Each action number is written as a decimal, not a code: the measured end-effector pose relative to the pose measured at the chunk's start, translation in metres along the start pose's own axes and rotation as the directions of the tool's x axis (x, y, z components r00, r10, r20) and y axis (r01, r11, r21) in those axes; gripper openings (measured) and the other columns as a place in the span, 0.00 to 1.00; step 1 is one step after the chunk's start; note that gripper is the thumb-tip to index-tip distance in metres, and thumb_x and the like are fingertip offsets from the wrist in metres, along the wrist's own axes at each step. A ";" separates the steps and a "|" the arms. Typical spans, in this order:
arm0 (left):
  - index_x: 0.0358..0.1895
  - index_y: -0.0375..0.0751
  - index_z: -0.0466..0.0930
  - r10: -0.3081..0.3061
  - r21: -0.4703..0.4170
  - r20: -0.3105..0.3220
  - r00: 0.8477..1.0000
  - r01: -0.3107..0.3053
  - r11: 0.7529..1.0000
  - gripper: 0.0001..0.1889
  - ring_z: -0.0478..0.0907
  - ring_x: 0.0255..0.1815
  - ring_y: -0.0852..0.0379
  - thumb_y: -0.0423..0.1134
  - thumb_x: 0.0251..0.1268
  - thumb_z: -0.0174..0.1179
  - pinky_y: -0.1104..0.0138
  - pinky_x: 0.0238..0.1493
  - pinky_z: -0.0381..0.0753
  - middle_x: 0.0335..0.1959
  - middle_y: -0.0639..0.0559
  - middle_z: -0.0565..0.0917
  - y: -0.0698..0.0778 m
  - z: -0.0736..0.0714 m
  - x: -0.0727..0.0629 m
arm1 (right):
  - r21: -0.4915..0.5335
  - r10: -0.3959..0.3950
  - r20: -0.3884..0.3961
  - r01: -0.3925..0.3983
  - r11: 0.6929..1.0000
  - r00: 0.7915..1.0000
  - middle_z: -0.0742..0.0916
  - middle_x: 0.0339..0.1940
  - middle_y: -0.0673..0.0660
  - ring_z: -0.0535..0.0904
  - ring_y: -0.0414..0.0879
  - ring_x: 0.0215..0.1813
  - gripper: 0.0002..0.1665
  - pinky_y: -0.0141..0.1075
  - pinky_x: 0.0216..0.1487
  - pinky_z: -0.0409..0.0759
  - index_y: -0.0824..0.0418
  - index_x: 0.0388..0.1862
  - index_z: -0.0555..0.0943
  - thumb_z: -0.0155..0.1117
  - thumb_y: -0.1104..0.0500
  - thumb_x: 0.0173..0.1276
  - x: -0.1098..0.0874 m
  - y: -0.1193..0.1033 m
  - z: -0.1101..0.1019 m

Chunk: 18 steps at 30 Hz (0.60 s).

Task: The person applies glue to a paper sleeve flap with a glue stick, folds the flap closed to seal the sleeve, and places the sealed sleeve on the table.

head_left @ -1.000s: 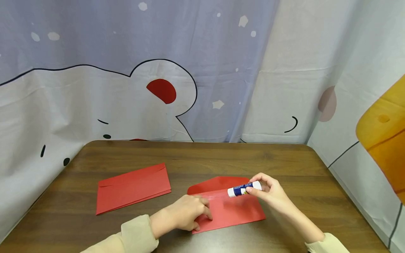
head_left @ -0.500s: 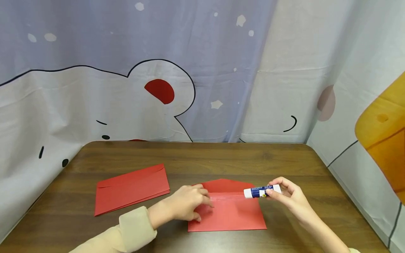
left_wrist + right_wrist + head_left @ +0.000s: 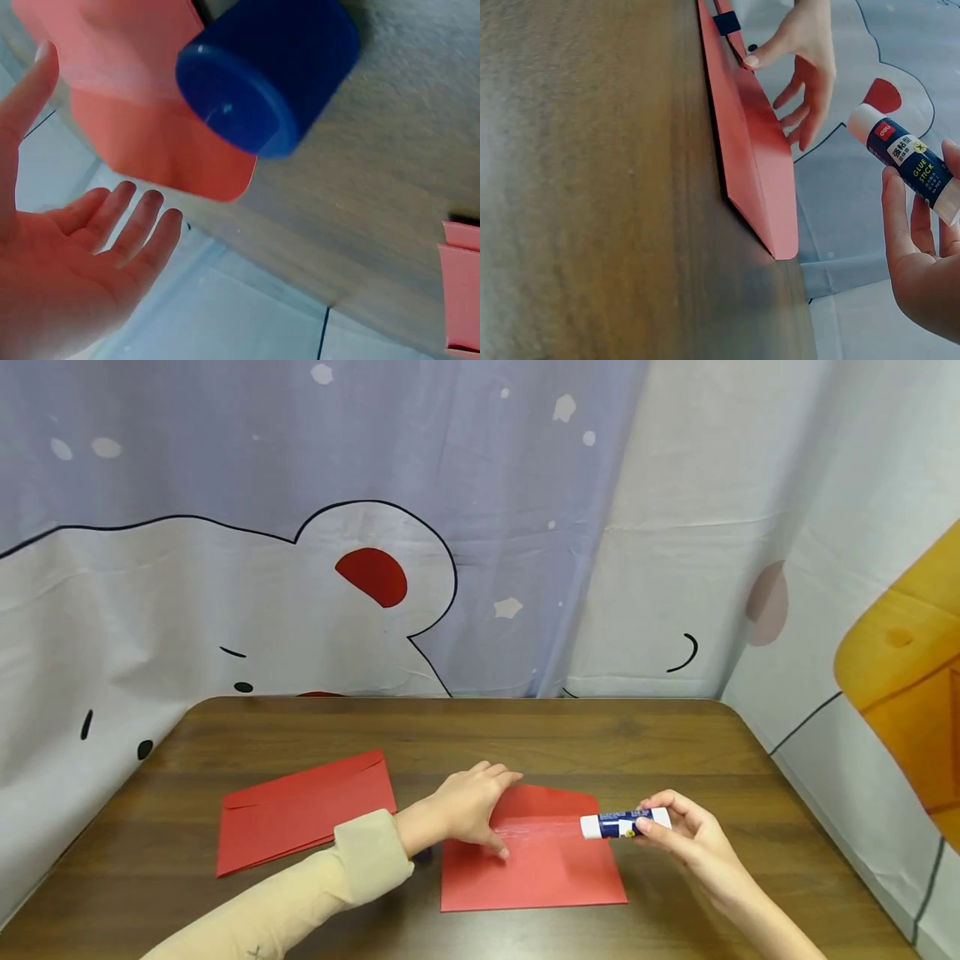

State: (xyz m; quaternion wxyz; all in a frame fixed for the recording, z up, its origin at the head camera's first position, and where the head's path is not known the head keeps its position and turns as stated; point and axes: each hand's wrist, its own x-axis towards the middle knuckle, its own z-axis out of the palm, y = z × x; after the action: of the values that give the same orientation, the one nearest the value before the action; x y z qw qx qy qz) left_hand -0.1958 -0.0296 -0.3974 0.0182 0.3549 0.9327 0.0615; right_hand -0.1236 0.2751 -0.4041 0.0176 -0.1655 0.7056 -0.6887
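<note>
A red envelope (image 3: 543, 868) lies on the table with its flap (image 3: 551, 797) unfolded away from the person; a shiny streak runs along the fold. Over its left part hovers my left hand (image 3: 468, 803), fingers extended and thumb apart, holding nothing; whether it touches the flap I cannot tell. My right hand (image 3: 693, 839) pinches a glue stick (image 3: 909, 156) between thumb and fingers. The stick lies sideways just above the envelope's right side, its white end pointing left. A dark blue cap (image 3: 262, 75) stands left of the envelope, mostly hidden under the left wrist in the head view.
More red envelopes (image 3: 300, 818), stacked, lie on the left of the brown wooden table (image 3: 600, 735). A patterned curtain (image 3: 525, 527) hangs behind the table and along its right side.
The right hand has moved right with the glue stick, away from the fold. The left hand has lifted from the envelope's lower left and reached up toward the flap, fingers straightening.
</note>
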 end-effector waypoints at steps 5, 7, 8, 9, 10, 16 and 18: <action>0.68 0.40 0.64 0.000 0.062 0.032 0.999 -0.002 0.998 0.60 0.71 0.56 0.54 0.69 0.25 0.75 0.64 0.49 0.79 0.57 0.52 0.74 0.005 0.008 0.006 | 0.015 -0.030 0.014 0.030 0.999 0.999 0.83 0.40 0.44 0.83 0.34 0.39 0.16 0.32 0.45 0.83 0.57 0.45 0.78 0.53 0.75 0.67 -0.002 0.001 0.003; 0.67 0.41 0.64 0.004 0.102 0.030 1.000 -0.007 0.995 0.61 0.71 0.54 0.54 0.70 0.23 0.75 0.64 0.47 0.79 0.55 0.52 0.74 0.007 0.011 0.007 | 0.013 -0.038 0.008 0.038 0.999 0.999 0.83 0.40 0.44 0.83 0.34 0.38 0.16 0.32 0.44 0.83 0.57 0.44 0.78 0.53 0.75 0.67 -0.002 0.001 0.004; 0.66 0.41 0.65 0.004 0.118 0.027 1.000 -0.007 0.993 0.61 0.71 0.53 0.54 0.70 0.22 0.75 0.65 0.46 0.79 0.54 0.52 0.74 0.007 0.012 0.007 | 0.013 -0.039 0.006 0.039 0.999 0.999 0.83 0.40 0.44 0.83 0.34 0.38 0.15 0.32 0.44 0.83 0.58 0.44 0.78 0.53 0.75 0.67 -0.002 0.001 0.004; 0.66 0.41 0.65 0.002 0.131 0.025 1.000 -0.005 0.991 0.61 0.71 0.53 0.55 0.70 0.21 0.76 0.65 0.46 0.79 0.54 0.52 0.74 0.008 0.013 0.008 | 0.012 -0.040 0.003 0.040 0.999 0.999 0.83 0.40 0.44 0.83 0.34 0.38 0.15 0.32 0.44 0.83 0.58 0.45 0.78 0.53 0.75 0.67 -0.002 0.002 0.004; 0.66 0.42 0.65 0.000 0.144 0.023 1.000 -0.003 0.990 0.61 0.71 0.52 0.55 0.70 0.20 0.76 0.65 0.45 0.79 0.53 0.53 0.74 0.009 0.013 0.008 | 0.013 -0.040 0.001 0.040 0.999 0.999 0.83 0.40 0.44 0.83 0.34 0.38 0.15 0.32 0.44 0.83 0.58 0.45 0.78 0.53 0.75 0.67 -0.002 0.002 0.003; 0.65 0.43 0.65 -0.019 0.140 0.018 1.000 0.017 0.990 0.59 0.73 0.52 0.55 0.67 0.21 0.78 0.66 0.45 0.80 0.53 0.54 0.75 0.011 0.016 0.007 | 0.020 -0.036 -0.018 0.037 0.999 0.999 0.83 0.40 0.44 0.83 0.35 0.38 0.17 0.32 0.45 0.83 0.56 0.44 0.78 0.53 0.75 0.66 -0.003 0.004 0.003; 0.65 0.44 0.65 -0.017 0.124 0.005 1.000 0.016 0.992 0.59 0.74 0.52 0.56 0.66 0.21 0.78 0.66 0.44 0.80 0.53 0.54 0.76 0.011 0.016 0.006 | 0.025 -0.037 -0.026 0.038 0.999 0.999 0.83 0.40 0.44 0.83 0.35 0.37 0.17 0.32 0.45 0.83 0.56 0.44 0.78 0.53 0.75 0.66 -0.004 0.006 0.002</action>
State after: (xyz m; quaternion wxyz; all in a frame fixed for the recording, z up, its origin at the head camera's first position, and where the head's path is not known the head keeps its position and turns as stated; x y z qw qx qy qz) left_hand -0.1916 -0.0154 -0.4116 -0.0006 0.3480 0.9375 0.0020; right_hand -0.1205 0.2741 -0.4105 -0.0020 -0.1697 0.6937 -0.7000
